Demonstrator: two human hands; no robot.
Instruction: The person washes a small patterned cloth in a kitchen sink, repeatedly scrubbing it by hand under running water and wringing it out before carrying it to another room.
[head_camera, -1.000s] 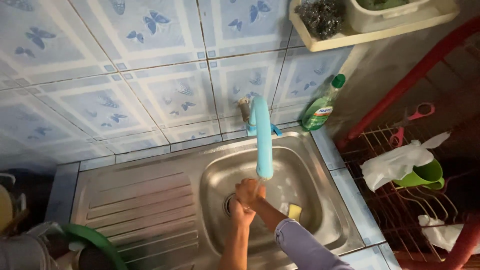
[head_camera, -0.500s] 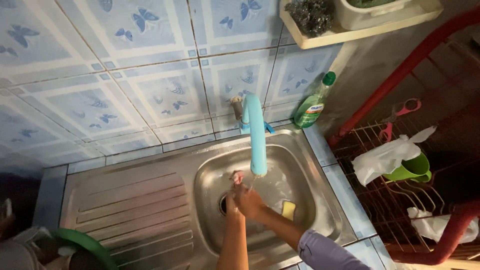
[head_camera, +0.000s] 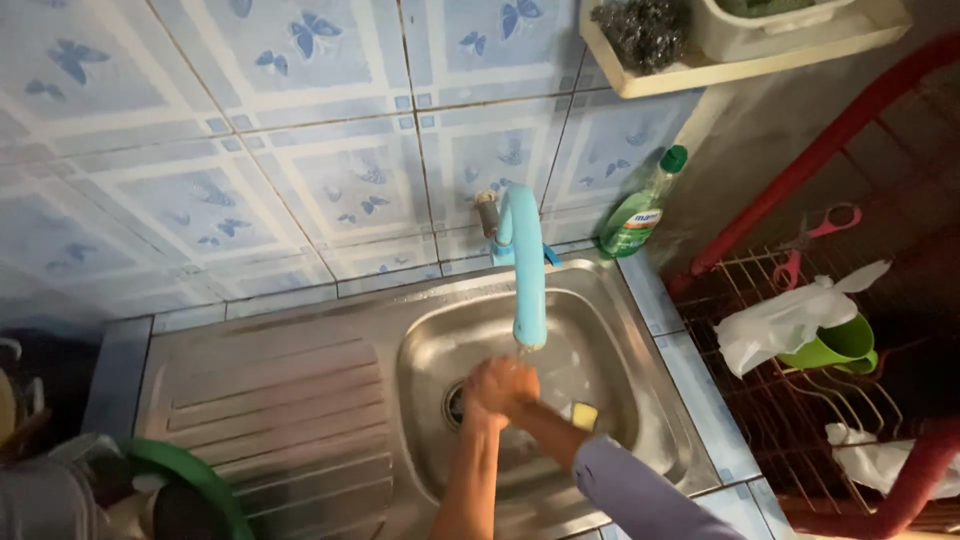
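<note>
A: Biggest first. The steel sink (head_camera: 650, 400) is set into the table, basin toward the right end, ribbed drainboard (head_camera: 270, 400) to the left. Light-blue faucet (head_camera: 527, 270) comes off the back edge and arches over the basin.

B: And the hands?

A: Left hand (head_camera: 488, 388) and right hand (head_camera: 522, 390) are pressed together right under the spout, over the basin middle, just beside the drain (head_camera: 455, 403). Fingers look curled round each other, prob. rubbing, but whether they hold anything I can't tell; too dim & blurred.

B: Risks?

A: Judging only: the long sleeve (head_camera: 640, 495) on the right arm sits low in the basin, so it could get soaked. Splash could jump the front rim since the hands sit close under the spout. The small yellow block (head_camera: 584, 415), sponge or soap, lies on the basin floor near the wrist; an elbow could nudge it toward the drain.

B: What's unclear?

A: Water stream itself, barely visible. Green bowl (head_camera: 195, 480) at the front-left corner is cut off by the frame. Green soap bottle (head_camera: 640, 208) stands at the back-right corner, well apart. Faucet's handle is hidden behind the spout.
</note>
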